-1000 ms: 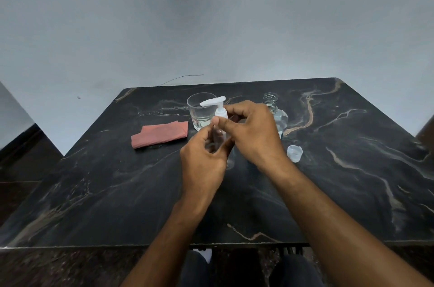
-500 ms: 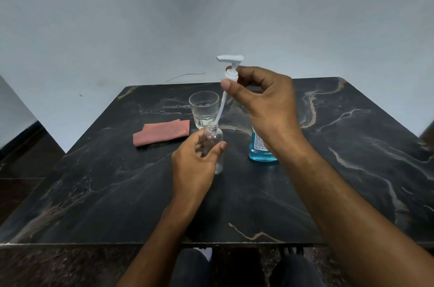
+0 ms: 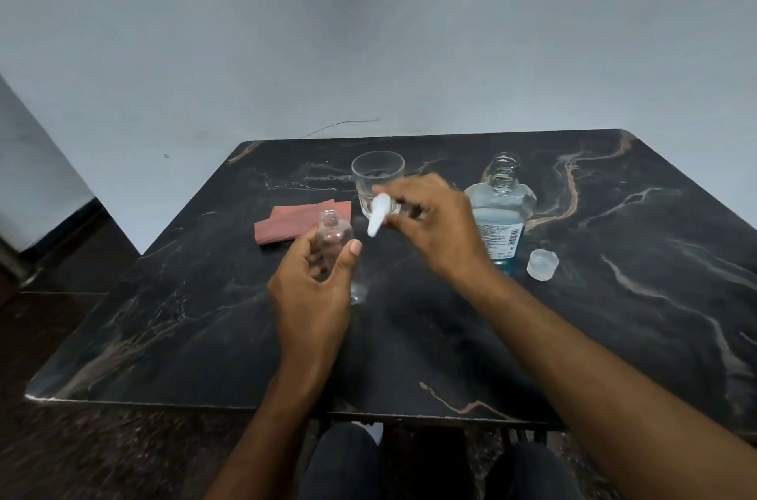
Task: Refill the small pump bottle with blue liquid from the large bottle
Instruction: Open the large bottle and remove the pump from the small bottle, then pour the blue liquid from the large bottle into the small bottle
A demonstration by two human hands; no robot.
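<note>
My left hand [image 3: 313, 286] grips the small clear bottle [image 3: 332, 237], which stands upright on the black marble table [image 3: 614, 315] with its neck uncovered. My right hand [image 3: 434, 227] holds the white pump head [image 3: 377, 219] low over the table, just right of the bottle; the pump is blurred. The large bottle [image 3: 500, 213], uncapped and holding blue liquid in its lower part, stands behind my right wrist. Its clear cap [image 3: 542, 264] lies on the table to its right.
A drinking glass [image 3: 377, 176] stands behind the pump head. A folded reddish cloth [image 3: 286, 225] lies left of the small bottle. The table's near edge runs just above my knees, and a pale wall rises behind the table.
The pump, screwed on a second ago, was lifted high with its tube drawn out of the small bottle. Now my right hand has brought it down beside the bottle.
</note>
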